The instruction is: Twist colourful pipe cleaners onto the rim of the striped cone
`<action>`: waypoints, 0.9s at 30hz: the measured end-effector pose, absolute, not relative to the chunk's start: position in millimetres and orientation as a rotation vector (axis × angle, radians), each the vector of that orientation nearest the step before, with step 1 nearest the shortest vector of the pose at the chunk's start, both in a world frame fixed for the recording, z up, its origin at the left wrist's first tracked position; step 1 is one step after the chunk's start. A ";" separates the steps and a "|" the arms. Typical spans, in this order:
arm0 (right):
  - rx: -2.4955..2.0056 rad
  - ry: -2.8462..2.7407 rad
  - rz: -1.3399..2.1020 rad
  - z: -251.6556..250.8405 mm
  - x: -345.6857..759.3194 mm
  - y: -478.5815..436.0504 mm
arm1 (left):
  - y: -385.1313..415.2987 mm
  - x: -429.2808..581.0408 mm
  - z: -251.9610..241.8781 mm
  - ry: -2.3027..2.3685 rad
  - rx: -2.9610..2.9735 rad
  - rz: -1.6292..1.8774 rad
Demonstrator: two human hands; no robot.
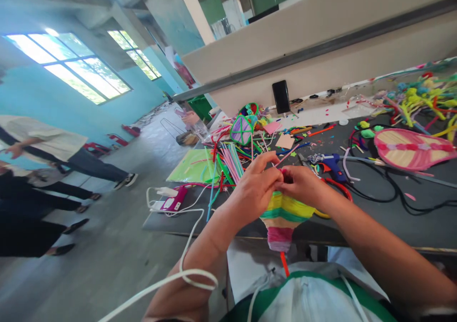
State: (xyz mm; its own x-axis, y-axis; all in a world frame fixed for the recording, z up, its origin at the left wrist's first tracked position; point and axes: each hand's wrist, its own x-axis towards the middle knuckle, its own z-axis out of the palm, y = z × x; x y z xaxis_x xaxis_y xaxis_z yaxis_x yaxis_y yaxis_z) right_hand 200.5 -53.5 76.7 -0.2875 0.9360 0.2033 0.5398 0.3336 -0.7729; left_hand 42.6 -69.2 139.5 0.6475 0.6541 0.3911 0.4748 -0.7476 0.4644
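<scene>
Striped, bulb-shaped piece (285, 212) held before you, over the near edge of the dark bench (374, 227).
Your left grip (255, 184) and right grip (303, 183) meet at its broad upper end, fingers pinched closed on it; a thin pale-pink stem (289, 154) projects beside them. Soft-looking bands of yellow, teal, cream and pink run crosswise, narrowing to a blunt lilac neck with an orange-red stem (284, 265) below. The long axis runs from the bench toward your body, neck toward you. At right lies a flat, pink-rimmed, leaf-shaped panel (414, 149).
</scene>
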 end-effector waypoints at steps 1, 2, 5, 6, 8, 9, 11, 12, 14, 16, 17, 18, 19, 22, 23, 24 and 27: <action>-1.283 -1.945 0.795 76.5 201.1 -52.6 | -72.4 46.3 142.6 0.863 2.530 0.836; -1.259 -1.945 0.828 76.2 202.2 -51.9 | -75.5 49.9 145.9 0.818 2.502 0.868; -1.165 -1.892 0.905 74.0 208.0 -50.2 | -79.9 55.0 152.6 0.709 2.305 0.914; -1.157 -1.861 0.908 72.6 210.4 -49.6 | -79.0 53.4 152.5 0.703 2.187 0.966; -1.174 -1.811 0.920 68.8 214.4 -47.8 | -74.0 45.4 147.1 0.751 1.918 1.129; -1.189 -1.795 0.936 66.5 215.7 -46.5 | -70.6 40.0 141.5 0.799 1.793 1.221; -1.205 -1.785 0.965 61.9 216.6 -43.6 | -64.0 29.8 125.3 0.936 1.639 1.242; -1.212 -1.781 0.968 59.9 216.4 -42.1 | -61.6 26.1 115.6 1.006 1.587 1.156; -1.225 -1.778 0.959 57.8 215.3 -39.8 | -59.0 23.0 95.6 1.062 1.477 0.985; -1.222 -1.791 0.954 58.5 215.1 -38.3 | -58.6 24.5 79.0 1.079 1.395 0.970; -1.209 -1.808 0.960 59.7 215.8 -37.7 | -58.5 26.1 72.9 1.080 1.351 0.994; -1.190 -1.827 0.975 61.2 217.1 -37.1 | -58.3 27.6 68.5 1.075 1.303 1.018; -1.168 -1.844 1.002 62.8 219.0 -36.4 | -57.9 28.8 65.6 1.062 1.245 1.036; -1.129 -1.822 1.123 65.0 225.6 -33.7 | -55.1 29.7 62.5 0.992 1.067 1.041; -1.127 -1.793 1.153 64.5 227.2 -32.7 | -53.9 29.4 62.1 0.970 1.022 1.041; -1.127 -1.765 1.165 63.6 228.2 -31.6 | -52.8 29.1 61.5 0.955 0.985 1.047; -1.132 -1.727 1.075 60.9 226.3 -29.4 | -50.0 28.9 58.2 0.953 0.901 1.088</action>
